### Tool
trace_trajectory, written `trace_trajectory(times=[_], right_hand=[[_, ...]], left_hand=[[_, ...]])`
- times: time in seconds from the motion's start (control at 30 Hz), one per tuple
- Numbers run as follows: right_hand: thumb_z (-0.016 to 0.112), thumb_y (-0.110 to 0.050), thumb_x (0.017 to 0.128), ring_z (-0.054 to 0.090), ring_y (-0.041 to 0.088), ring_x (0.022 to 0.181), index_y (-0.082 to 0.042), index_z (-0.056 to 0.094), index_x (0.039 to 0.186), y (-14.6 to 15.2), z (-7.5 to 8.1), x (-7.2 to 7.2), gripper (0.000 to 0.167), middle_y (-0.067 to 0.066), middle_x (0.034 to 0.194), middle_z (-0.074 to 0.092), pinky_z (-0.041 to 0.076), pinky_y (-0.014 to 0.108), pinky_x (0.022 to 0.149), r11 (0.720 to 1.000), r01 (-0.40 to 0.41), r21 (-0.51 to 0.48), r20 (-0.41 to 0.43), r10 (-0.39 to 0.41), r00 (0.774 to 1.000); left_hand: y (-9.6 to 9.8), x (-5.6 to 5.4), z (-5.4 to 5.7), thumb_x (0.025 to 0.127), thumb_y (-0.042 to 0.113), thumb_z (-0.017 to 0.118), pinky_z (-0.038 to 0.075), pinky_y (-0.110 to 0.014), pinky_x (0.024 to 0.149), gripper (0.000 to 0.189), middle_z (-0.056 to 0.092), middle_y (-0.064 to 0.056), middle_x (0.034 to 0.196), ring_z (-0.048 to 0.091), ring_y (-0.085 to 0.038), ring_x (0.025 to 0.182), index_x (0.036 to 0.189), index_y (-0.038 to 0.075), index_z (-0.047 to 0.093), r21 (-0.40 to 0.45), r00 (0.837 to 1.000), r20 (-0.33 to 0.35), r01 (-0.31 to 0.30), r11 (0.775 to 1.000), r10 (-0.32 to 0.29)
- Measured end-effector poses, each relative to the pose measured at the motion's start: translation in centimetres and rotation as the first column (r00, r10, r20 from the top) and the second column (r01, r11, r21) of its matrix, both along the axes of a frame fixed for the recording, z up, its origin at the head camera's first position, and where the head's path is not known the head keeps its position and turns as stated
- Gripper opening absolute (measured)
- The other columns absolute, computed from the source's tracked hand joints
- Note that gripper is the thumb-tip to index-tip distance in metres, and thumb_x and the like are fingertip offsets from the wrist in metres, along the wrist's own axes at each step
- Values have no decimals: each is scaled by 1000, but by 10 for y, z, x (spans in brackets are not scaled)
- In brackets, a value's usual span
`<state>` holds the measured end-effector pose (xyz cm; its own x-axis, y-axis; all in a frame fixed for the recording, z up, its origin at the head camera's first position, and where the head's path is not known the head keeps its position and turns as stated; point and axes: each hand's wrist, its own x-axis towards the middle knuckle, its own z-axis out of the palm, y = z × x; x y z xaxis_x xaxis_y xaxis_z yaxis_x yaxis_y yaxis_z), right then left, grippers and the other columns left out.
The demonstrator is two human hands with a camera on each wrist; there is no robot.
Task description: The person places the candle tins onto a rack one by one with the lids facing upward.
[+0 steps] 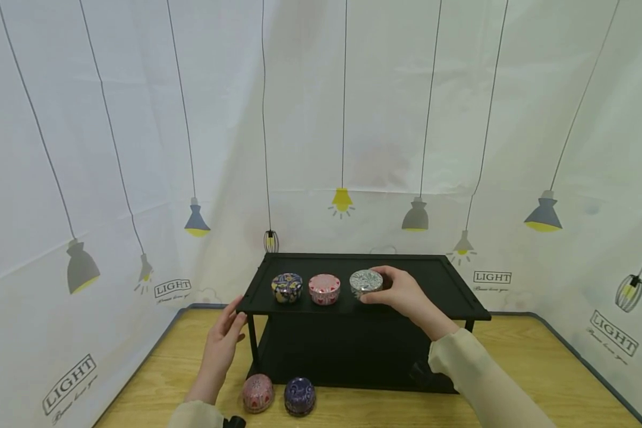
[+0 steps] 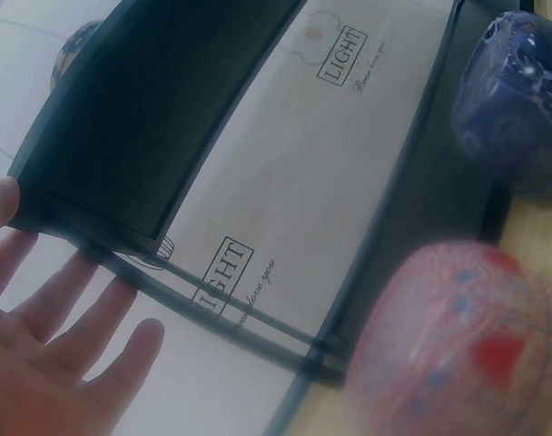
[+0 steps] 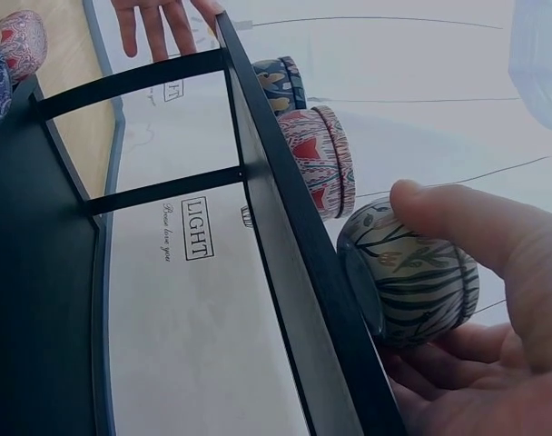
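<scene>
My right hand (image 1: 406, 295) holds a round tin with a grey-green leaf pattern (image 3: 412, 272) between thumb and fingers, at the front of the black shelf's top board (image 1: 406, 273). In the right wrist view the tin leans slightly; whether its base fully rests there I cannot tell. To its left on the board stand a pink tin with red hearts (image 1: 324, 289) and a navy tin with yellow pattern (image 1: 287, 288). My left hand (image 2: 58, 336) touches the board's left front corner, its fingers spread and fairly straight.
On the wooden table (image 1: 535, 362), in front of the shelf's lower board (image 1: 348, 351), sit a pink tin (image 1: 258, 393) and a dark blue-purple tin (image 1: 300, 396). White cloth walls (image 1: 310, 119) with printed lamps stand behind and at both sides.
</scene>
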<state>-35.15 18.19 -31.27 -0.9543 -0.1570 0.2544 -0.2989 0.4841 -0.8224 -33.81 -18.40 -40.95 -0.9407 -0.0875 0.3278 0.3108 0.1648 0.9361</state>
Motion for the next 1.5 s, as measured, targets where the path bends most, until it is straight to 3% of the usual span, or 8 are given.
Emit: trace_trajectory(times=[1.5], right_hand=[[83, -29, 77, 58, 19, 92, -1, 56, 132, -1, -1, -1, 68, 8, 112, 62, 49, 40, 79, 990, -15, 137, -21, 18, 1000]], left_hand=[[0, -2, -1, 101, 38, 51, 42, -51, 97, 51, 42, -19, 146, 47, -34, 127, 147, 21, 42, 2, 1000, -2, 4, 1000, -4]])
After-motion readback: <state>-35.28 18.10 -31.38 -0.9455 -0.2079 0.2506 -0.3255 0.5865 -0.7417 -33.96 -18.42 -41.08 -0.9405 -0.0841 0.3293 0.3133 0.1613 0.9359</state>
